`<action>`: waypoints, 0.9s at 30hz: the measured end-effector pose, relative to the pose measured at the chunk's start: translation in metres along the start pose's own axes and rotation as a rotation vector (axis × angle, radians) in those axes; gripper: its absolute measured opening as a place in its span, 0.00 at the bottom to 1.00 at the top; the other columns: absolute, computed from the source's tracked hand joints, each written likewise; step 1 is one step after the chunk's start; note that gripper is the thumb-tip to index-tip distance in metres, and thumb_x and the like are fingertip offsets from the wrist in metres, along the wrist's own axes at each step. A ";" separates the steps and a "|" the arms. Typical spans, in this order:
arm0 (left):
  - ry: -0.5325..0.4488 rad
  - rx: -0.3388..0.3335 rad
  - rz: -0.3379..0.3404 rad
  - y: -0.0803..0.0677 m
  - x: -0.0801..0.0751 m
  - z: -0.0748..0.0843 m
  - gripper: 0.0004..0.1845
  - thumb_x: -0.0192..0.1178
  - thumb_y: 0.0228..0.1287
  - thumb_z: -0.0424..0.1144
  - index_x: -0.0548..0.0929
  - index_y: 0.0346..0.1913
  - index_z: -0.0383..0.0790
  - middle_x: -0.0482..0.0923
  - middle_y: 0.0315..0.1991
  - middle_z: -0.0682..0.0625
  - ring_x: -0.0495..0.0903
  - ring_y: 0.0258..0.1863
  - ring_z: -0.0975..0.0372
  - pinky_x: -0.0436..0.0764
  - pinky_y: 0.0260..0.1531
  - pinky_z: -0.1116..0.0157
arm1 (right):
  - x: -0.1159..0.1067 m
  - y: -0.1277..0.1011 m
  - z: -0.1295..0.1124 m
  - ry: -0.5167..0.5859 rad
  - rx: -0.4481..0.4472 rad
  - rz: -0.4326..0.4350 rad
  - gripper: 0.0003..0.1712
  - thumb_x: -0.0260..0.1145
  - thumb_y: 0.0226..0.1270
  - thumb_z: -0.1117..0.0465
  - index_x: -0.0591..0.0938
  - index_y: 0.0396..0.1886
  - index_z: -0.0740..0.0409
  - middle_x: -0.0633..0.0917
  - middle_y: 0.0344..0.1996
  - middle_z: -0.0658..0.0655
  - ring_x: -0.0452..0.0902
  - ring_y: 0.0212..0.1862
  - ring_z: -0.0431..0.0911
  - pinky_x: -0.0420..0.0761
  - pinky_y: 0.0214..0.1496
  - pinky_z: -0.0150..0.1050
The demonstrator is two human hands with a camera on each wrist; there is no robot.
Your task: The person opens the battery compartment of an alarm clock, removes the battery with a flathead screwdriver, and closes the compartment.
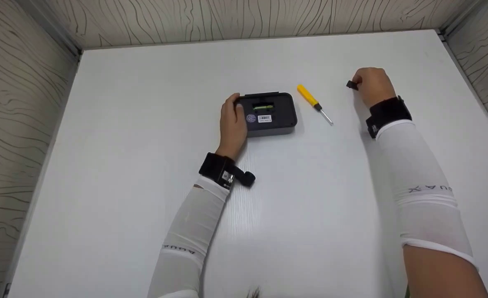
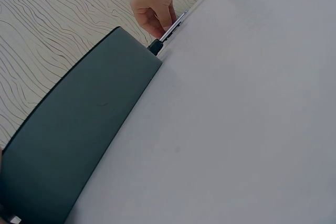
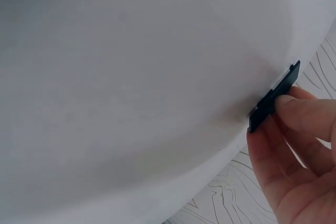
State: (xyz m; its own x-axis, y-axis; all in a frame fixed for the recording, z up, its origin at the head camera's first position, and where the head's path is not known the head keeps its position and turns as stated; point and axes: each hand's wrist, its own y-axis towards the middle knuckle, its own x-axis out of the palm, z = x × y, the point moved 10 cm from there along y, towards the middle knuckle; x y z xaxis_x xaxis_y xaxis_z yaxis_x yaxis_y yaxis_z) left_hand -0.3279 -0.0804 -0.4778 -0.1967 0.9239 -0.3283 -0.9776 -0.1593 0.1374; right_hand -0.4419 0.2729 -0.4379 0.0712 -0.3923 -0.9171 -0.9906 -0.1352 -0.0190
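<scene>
A dark grey device (image 1: 271, 116) lies face down mid-table, its open battery bay showing a green cell (image 1: 263, 107). My left hand (image 1: 235, 106) holds the device's left end, thumb on top. In the left wrist view the device's grey casing (image 2: 79, 145) fills the lower left. My right hand (image 1: 356, 82) is off to the right, pinching a small black cover plate (image 1: 351, 85). In the right wrist view the cover plate (image 3: 275, 97) sits between my fingertips (image 3: 299, 114), its edge touching the white table (image 3: 131, 77). A yellow-handled screwdriver (image 1: 313, 103) lies between the device and my right hand.
Wood-grain walls (image 1: 24, 124) enclose the white table (image 1: 144, 186) on the left, back and right. In the left wrist view the screwdriver's metal shaft (image 2: 176, 24) shows past the device's corner, with my right hand (image 2: 155, 3) behind it.
</scene>
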 end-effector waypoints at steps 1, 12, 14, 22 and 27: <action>-0.002 0.001 0.000 0.000 0.000 0.000 0.22 0.38 0.82 0.35 0.65 0.73 0.35 0.66 0.70 0.41 0.63 0.73 0.56 0.61 0.71 0.66 | 0.000 0.000 0.000 -0.001 0.000 0.000 0.11 0.57 0.71 0.78 0.82 0.47 0.76 0.82 0.46 0.77 0.76 0.53 0.67 0.74 0.59 0.59; -0.004 -0.002 0.002 0.000 -0.001 0.000 0.23 0.37 0.82 0.34 0.64 0.74 0.35 0.65 0.71 0.41 0.62 0.73 0.56 0.60 0.71 0.66 | 0.002 0.002 -0.001 -0.028 0.001 -0.025 0.12 0.56 0.71 0.78 0.82 0.48 0.76 0.82 0.47 0.77 0.76 0.53 0.68 0.74 0.59 0.60; -0.007 -0.003 0.002 0.000 -0.001 0.000 0.23 0.37 0.82 0.33 0.64 0.74 0.35 0.65 0.71 0.41 0.61 0.74 0.56 0.59 0.72 0.66 | 0.002 0.002 -0.002 -0.040 -0.008 -0.026 0.12 0.56 0.71 0.78 0.81 0.49 0.77 0.82 0.47 0.78 0.76 0.53 0.68 0.74 0.59 0.61; -0.021 -0.009 -0.006 -0.001 0.001 0.002 0.23 0.36 0.82 0.33 0.64 0.74 0.35 0.64 0.72 0.41 0.61 0.74 0.56 0.59 0.72 0.67 | 0.003 0.000 -0.003 -0.057 -0.021 -0.030 0.15 0.54 0.71 0.80 0.80 0.53 0.77 0.81 0.49 0.79 0.76 0.55 0.71 0.74 0.59 0.63; -0.019 -0.008 -0.001 0.000 0.001 0.002 0.23 0.36 0.82 0.33 0.64 0.74 0.34 0.64 0.71 0.41 0.60 0.74 0.56 0.58 0.72 0.67 | 0.004 0.000 -0.001 -0.066 -0.015 -0.041 0.15 0.53 0.72 0.79 0.81 0.52 0.77 0.81 0.49 0.78 0.76 0.55 0.70 0.74 0.60 0.62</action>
State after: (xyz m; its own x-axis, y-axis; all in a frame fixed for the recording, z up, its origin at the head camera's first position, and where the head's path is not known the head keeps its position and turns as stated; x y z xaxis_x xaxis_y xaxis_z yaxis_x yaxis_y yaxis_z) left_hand -0.3275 -0.0792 -0.4763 -0.1946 0.9305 -0.3103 -0.9783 -0.1613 0.1299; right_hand -0.4417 0.2701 -0.4409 0.1037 -0.3256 -0.9398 -0.9852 -0.1636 -0.0520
